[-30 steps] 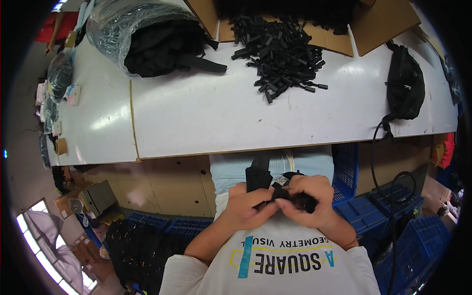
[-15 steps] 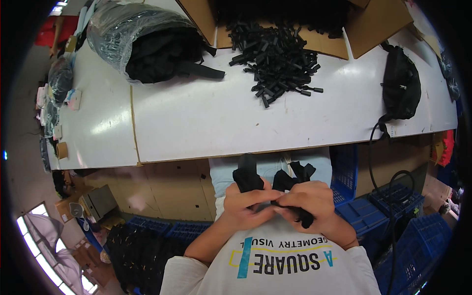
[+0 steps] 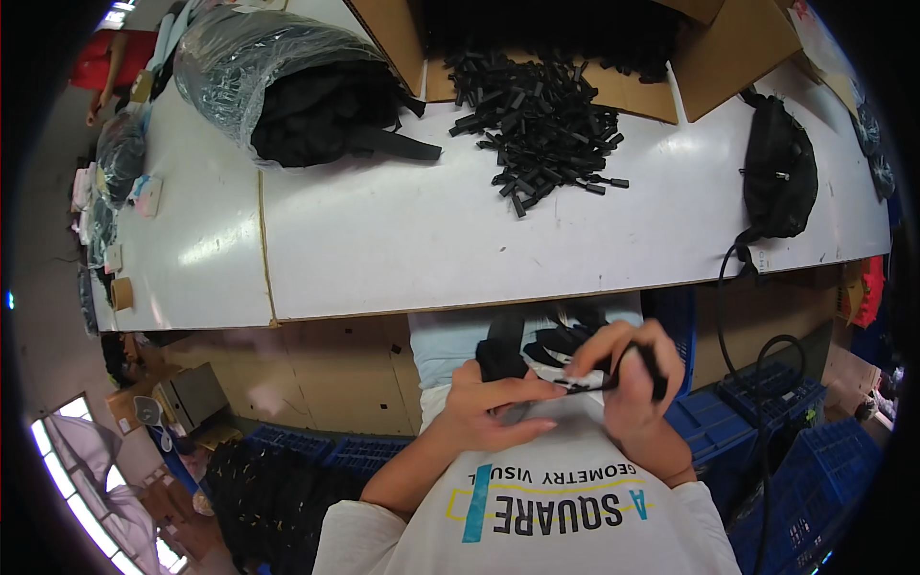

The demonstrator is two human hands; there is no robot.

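Black strap (image 3: pixel 500 347) is held over the person's lap, below the table (image 3: pixel 402 240) edge. The left hand (image 3: pixel 494 407), thumb parted from forefinger, grips its folded part; the blurred right hand (image 3: pixel 637 383) curls around a dark length. Upside-down dark, blue and yellow lettering marks the white shirt (image 3: pixel 575 551). Small black pieces (image 3: pixel 541 134), a plastic bag (image 3: pixel 218 81) of black material and a carton (image 3: pixel 738 62) crowd the far side.

Black strap (image 3: pixel 500 347): flat, matte, folded over; rises from the left fingers (image 3: pixel 513 391), upper end toward the far side. Narrow black strip (image 3: pixel 586 387): spans rightward to the right fingers (image 3: pixel 652 335), curled there, blurred. Loose black pieces (image 3: pixel 567 339): bunched just beyond; any join unclear.
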